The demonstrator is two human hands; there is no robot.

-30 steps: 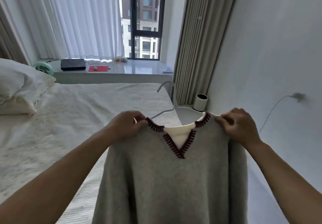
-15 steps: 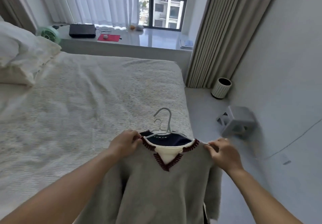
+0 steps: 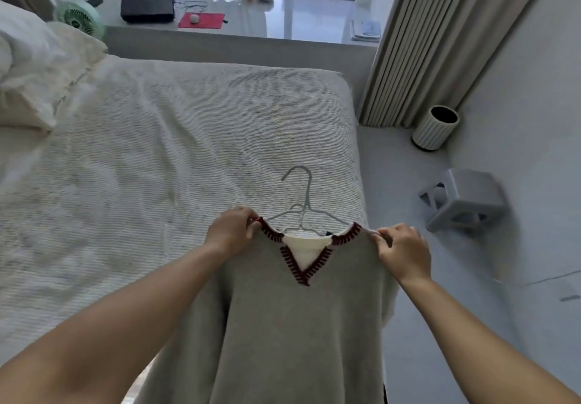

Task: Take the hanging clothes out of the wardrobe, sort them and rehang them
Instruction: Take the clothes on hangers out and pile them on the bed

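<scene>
A grey V-neck sweater (image 3: 289, 325) with dark red stitched trim and a white inner layer hangs in front of me over the near right corner of the bed (image 3: 163, 152). My left hand (image 3: 232, 230) pinches its left shoulder and my right hand (image 3: 404, 251) pinches its right shoulder. A pale wire hanger (image 3: 303, 202) sits inside the neck, and its hook sticks up over the bedspread. The sweater's lower part runs out of view at the bottom.
White pillows (image 3: 37, 67) lie at the bed's head on the left. A window ledge (image 3: 298, 23) behind holds a green fan (image 3: 78, 21), a black box and a red mat. Right of the bed stand a white ribbed bin (image 3: 435, 128) and a tipped grey stool (image 3: 465, 202) on the floor.
The sweater and both hands have come down from chest height towards the bed corner. My view has tilted down, bringing the floor, bin and stool into sight.
</scene>
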